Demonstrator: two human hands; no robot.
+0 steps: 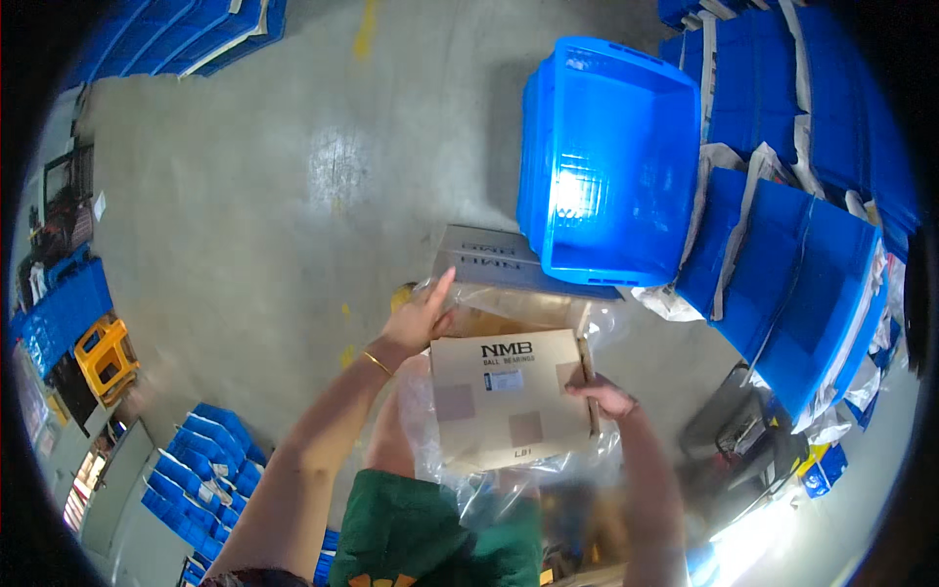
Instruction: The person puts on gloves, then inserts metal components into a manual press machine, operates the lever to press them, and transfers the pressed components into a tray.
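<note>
A beige cardboard box [504, 411] with dark print and a small label is in front of my body. My right hand [608, 398] grips its right edge, thumb on the top face. My left hand [423, 318] is by the box's upper left corner, index finger stretched out and thumb apart, touching a clear plastic bag [416, 411]. The bag spreads around the box and hangs below it. Behind the beige box, a brown cardboard surface [479, 323] shows through the plastic. How far the box sits inside the bag is hard to tell.
A large blue plastic bin [626, 166] stands ahead on the right, beside a grey printed carton [489, 256]. Blue bins with papers [773, 264] line the right side. More blue bins [201, 479] and a yellow stool [106, 359] stand left. Grey floor [264, 196] lies between.
</note>
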